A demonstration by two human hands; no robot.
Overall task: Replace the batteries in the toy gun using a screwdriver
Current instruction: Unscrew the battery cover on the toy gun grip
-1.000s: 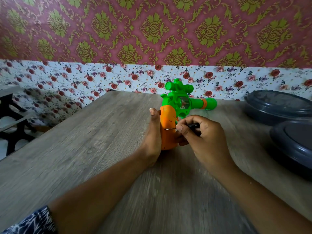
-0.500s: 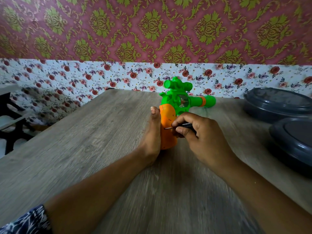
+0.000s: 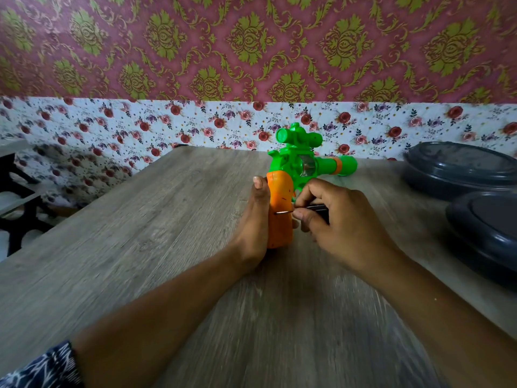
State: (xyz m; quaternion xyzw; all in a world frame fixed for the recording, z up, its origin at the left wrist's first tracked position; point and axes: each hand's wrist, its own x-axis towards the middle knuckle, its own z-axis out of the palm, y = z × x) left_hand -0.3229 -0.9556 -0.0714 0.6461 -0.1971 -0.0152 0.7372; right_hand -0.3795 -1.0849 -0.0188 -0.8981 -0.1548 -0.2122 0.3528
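A toy gun [image 3: 300,163] with a green body, a scope and an orange grip [image 3: 279,204] lies on the wooden table [image 3: 140,247], barrel pointing right. My left hand [image 3: 253,222] holds the orange grip from the left, thumb up along its side. My right hand [image 3: 338,225] pinches a small dark-handled screwdriver [image 3: 310,209]. Its thin metal tip touches the side of the orange grip. No batteries are in view.
Two dark grey lidded containers [image 3: 458,169] [image 3: 486,231] stand at the table's right edge. A flowered wall runs close behind the table. A dark frame [image 3: 16,197] stands off the table's left side.
My right hand's fingers have shifted slightly on the screwdriver, whose tip stays on the orange grip. The left hand and the gun have kept their place.
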